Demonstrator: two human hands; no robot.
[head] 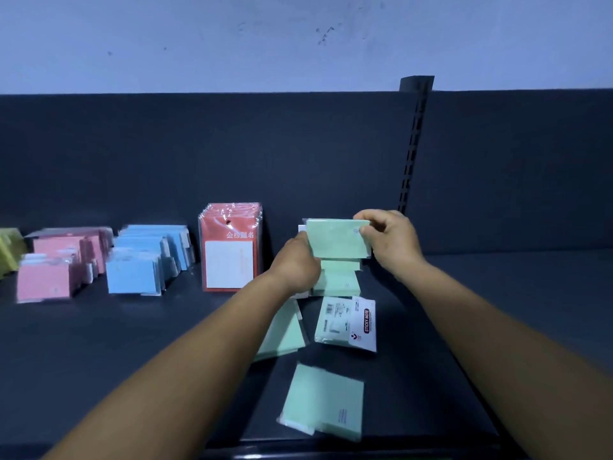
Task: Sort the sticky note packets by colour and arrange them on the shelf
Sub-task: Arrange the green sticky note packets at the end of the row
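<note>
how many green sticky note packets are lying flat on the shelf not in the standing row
3: one green packet partly under the left forearm, one face-down packet with its printed label showing, and one nearest packet by the shelf's front edge. The arm may hide more.

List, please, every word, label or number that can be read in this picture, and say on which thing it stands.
"STICKY NOTE": on the white header card of the face-down green packet lying on the shelf.
Pale characters on the red packets: too blurred to read with certainty.
Barcode and small print on the same green packet: too small to read.
Small marks on the green packet held by both hands: unreadable.
</note>
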